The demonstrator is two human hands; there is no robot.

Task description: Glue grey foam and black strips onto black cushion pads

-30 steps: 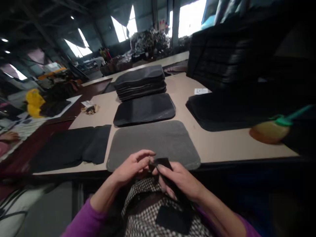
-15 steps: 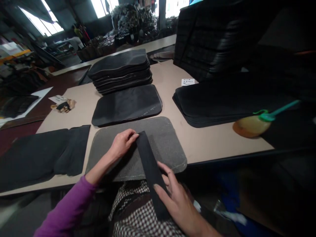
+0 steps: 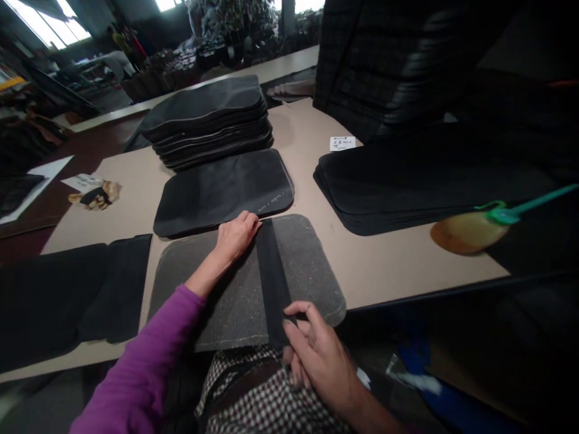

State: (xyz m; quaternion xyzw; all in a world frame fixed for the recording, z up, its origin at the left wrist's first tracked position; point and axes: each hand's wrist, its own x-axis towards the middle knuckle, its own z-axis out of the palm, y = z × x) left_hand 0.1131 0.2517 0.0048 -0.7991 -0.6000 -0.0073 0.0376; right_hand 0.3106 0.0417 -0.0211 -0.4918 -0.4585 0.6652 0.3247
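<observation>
A black strip [image 3: 272,277] lies lengthwise across a grey panel with rounded corners [image 3: 203,283] at the table's front edge. At the strip's far end, my left hand [image 3: 238,236] pinches its corner, close to the panel's back edge. My right hand [image 3: 314,349] grips the strip's near end between thumb and forefinger, with the other fingers curled below the panel's front edge. Just behind the panel rests a black rounded panel [image 3: 226,193] with pale marks along its right edge.
A stack of black panels [image 3: 208,120] stands farther back. Black sheets [image 3: 67,295] lie at left, more black pieces [image 3: 407,187] at right under a paper label [image 3: 342,143]. A yellowish squeeze bottle [image 3: 470,231] with a green nozzle lies at right. Crumpled scraps [image 3: 97,194] sit at left.
My left hand has moved the strip's far end up to the panel's back edge. The strip now lies along the panel, and my right hand has shifted to pinch its near end.
</observation>
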